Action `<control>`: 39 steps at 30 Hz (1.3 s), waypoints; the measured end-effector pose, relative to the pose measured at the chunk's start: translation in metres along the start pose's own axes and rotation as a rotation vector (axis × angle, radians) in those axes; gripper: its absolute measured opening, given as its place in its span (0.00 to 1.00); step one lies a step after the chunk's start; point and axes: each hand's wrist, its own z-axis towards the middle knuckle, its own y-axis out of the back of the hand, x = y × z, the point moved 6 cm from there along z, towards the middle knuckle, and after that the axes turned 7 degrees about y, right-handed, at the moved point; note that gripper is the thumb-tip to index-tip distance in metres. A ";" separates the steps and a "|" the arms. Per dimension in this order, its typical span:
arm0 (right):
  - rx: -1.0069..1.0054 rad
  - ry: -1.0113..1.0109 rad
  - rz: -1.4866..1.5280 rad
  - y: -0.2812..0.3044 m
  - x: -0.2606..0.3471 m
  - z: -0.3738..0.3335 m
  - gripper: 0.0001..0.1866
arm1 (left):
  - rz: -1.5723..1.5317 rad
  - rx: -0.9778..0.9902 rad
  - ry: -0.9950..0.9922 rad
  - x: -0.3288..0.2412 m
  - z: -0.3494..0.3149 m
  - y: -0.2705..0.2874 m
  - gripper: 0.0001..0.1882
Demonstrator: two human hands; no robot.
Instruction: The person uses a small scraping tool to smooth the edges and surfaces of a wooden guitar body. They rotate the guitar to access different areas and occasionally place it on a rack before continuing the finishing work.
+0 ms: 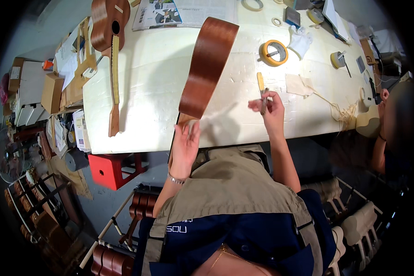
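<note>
A brown wooden ukulele (210, 69) lies on its side on the white table, its curved side wall facing up and its neck pointing toward my body. My left hand (186, 149) is at the neck, just below the body, palm up with the fingers stretched out. It overlaps the neck and seems to touch it; most of the neck is hidden. Above the table, to the right of the ukulele, my right hand (272, 110) pinches a slim tool (263, 101) with a dark, metal-looking part. A yellow handle-like piece (261, 81) lines up with its far end.
Another ukulele (115, 69) lies at the table's left. Newspaper (193, 16) is at the back. A tape roll (274, 53), a white glove (300, 42) and sandpaper-like sheet (299, 85) lie right. A red stool (112, 171) stands below left; another person's arm (380, 138) is at far right.
</note>
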 end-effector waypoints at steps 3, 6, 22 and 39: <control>0.225 -0.147 0.121 -0.040 0.033 -0.024 0.10 | 0.870 -0.093 -0.091 -0.006 -0.044 -0.002 0.18; 0.401 -0.322 0.125 -0.076 0.052 -0.050 0.16 | 1.841 0.190 -0.955 -0.010 -0.100 -0.097 0.16; -0.016 0.195 0.348 -0.006 0.123 -0.025 0.12 | 2.150 0.378 -0.586 -0.081 -0.084 -0.138 0.12; -0.168 0.317 0.036 -0.044 0.081 0.043 0.14 | 1.312 0.560 -0.763 -0.017 0.017 -0.151 0.30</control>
